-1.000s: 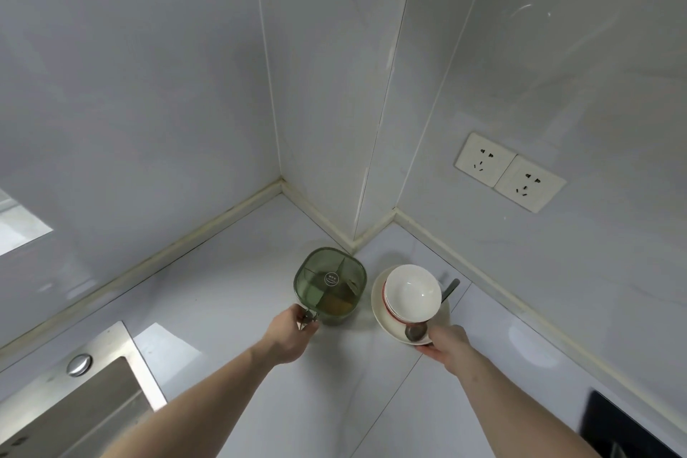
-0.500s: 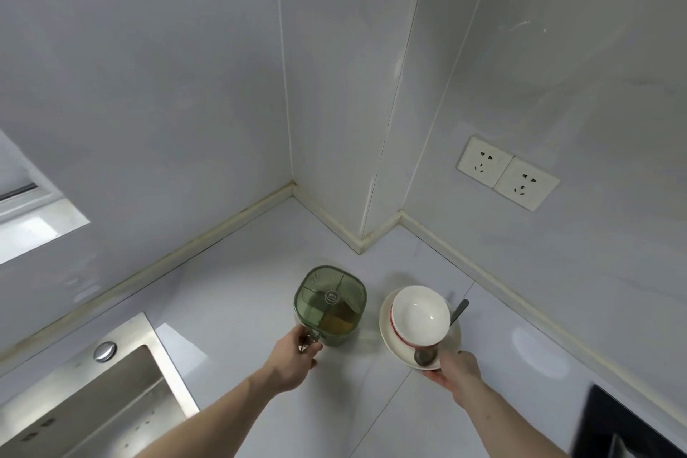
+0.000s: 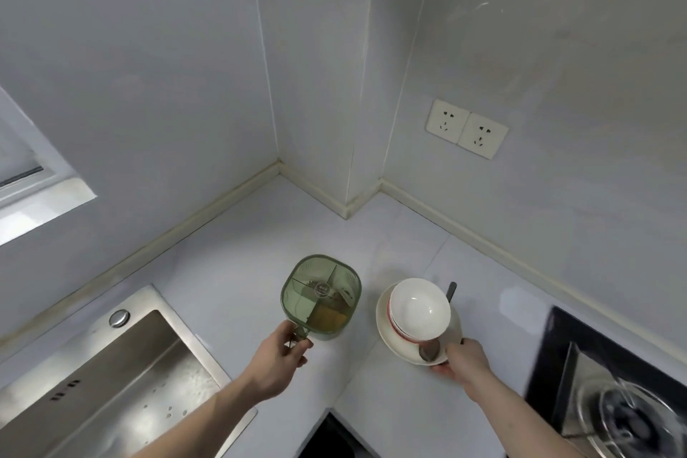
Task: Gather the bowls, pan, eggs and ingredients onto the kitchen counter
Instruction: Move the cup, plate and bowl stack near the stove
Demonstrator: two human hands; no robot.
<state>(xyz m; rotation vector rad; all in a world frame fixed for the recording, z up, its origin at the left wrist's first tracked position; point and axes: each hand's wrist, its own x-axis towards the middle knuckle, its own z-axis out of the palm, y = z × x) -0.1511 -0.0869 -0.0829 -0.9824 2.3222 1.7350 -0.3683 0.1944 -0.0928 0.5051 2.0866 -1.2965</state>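
So the left hand [image 3: 277,357] is gripping the handle of the green seasoning box [image 3: 321,297], fingers curled round it, while the right hand [image 3: 464,359] is pinching the near rim of the plate [image 3: 396,344] with the stacked bowls [image 3: 418,309] and a spoon [image 3: 431,348] on it. Both are sitting toward the surface's [image 3: 238,271] back corner, box left of the plate, between the sink [image 3: 111,376] and the stove [image 3: 613,402].

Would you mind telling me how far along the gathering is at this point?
In hand: the left hand grips the green spice box handle, and the right hand holds the plate carrying the bowls and spoon, over the counter. No pan or eggs in view yet.
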